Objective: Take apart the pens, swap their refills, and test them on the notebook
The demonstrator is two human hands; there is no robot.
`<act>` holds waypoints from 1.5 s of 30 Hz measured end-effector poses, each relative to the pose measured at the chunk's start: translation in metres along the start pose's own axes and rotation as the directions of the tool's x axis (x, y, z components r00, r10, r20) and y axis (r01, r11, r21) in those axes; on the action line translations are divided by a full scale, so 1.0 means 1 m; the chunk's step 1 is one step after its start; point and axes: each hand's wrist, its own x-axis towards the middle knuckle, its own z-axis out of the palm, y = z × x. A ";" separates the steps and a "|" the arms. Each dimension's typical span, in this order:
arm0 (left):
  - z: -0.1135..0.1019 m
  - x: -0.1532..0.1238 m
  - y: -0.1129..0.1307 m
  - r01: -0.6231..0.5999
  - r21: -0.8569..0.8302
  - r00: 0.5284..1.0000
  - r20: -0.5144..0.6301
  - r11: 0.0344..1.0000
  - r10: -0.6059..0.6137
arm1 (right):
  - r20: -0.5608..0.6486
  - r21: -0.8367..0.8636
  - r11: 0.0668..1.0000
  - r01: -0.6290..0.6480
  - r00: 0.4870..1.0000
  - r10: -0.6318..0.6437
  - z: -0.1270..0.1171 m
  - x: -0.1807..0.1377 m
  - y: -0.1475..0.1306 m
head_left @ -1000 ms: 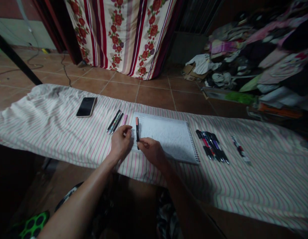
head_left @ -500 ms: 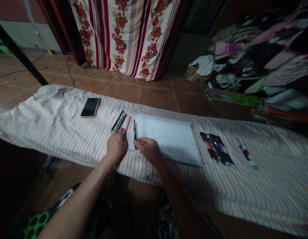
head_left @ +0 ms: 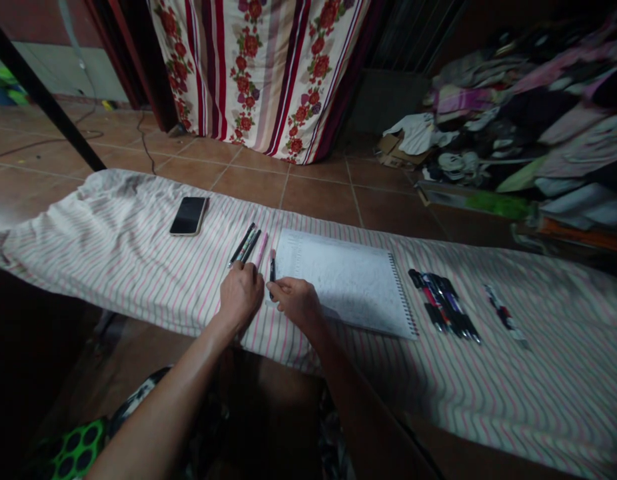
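Note:
My right hand (head_left: 296, 300) pinches a dark pen (head_left: 272, 265) near its lower end, holding it lengthwise beside the left edge of the notebook (head_left: 346, 277). Close by on the left, my left hand (head_left: 241, 293) has its fingers curled at the lower end of a pink pen (head_left: 261, 249). Several dark pens (head_left: 245, 245) lie side by side just left of the pink one, their near ends partly behind my left fingers. The notebook lies flat, its written page up and its spiral on the right.
A phone (head_left: 189, 216) lies on the striped cloth (head_left: 138, 267) at the left. Right of the notebook are a row of several pens (head_left: 444, 305) and a separate pen-like item (head_left: 506, 317). Beyond are a floral curtain (head_left: 268, 80) and a clothes pile (head_left: 528, 113).
The view has shifted slightly, so everything sits a little further right. In my right fingers the dark pen's far end looks different and sits slightly lower. My left hand stays by the pens.

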 end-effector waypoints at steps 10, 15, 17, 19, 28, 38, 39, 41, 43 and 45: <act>0.000 0.007 -0.004 0.136 -0.307 0.989 -0.021 0.942 -0.149 | 0.110 0.209 0.978 -0.028 0.994 0.005 0.001 0.000 0.008; 0.004 0.012 -0.006 0.186 -0.720 0.967 0.015 0.669 -0.253 | 0.091 0.407 0.909 -0.094 0.994 0.062 -0.004 0.000 0.006; 0.008 0.012 -0.003 0.173 -0.810 0.969 0.037 0.561 -0.245 | 0.038 0.476 0.872 -0.118 0.993 0.113 -0.010 0.001 0.005; 0.010 0.010 0.002 0.165 -0.872 0.977 0.080 0.461 -0.199 | -0.023 0.542 0.832 -0.115 0.988 0.152 -0.016 0.003 0.006; 0.017 -0.008 0.033 0.037 -0.893 0.990 0.095 0.449 0.107 | -0.274 0.624 0.781 -0.003 0.936 0.222 -0.037 0.004 0.027; 0.022 -0.014 0.055 0.092 -0.924 0.929 0.213 0.371 0.301 | -0.206 0.611 0.791 -0.026 0.960 0.191 -0.059 -0.009 0.031; 0.022 -0.014 0.058 0.102 -0.929 0.932 0.214 0.356 0.293 | -0.204 0.623 0.781 -0.028 0.959 0.197 -0.061 -0.010 0.031; 0.022 -0.014 0.064 0.149 -0.941 0.944 0.227 0.305 0.241 | -0.191 0.657 0.754 -0.027 0.961 0.200 -0.064 -0.014 0.031; 0.021 -0.014 0.071 0.217 -0.952 0.951 0.255 0.214 0.172 | -0.147 0.691 0.722 -0.036 0.971 0.188 -0.067 -0.017 0.032; 0.017 -0.013 0.079 0.300 -0.950 0.940 0.311 0.091 0.141 | -0.093 0.709 0.704 -0.051 0.982 0.165 -0.069 -0.021 0.033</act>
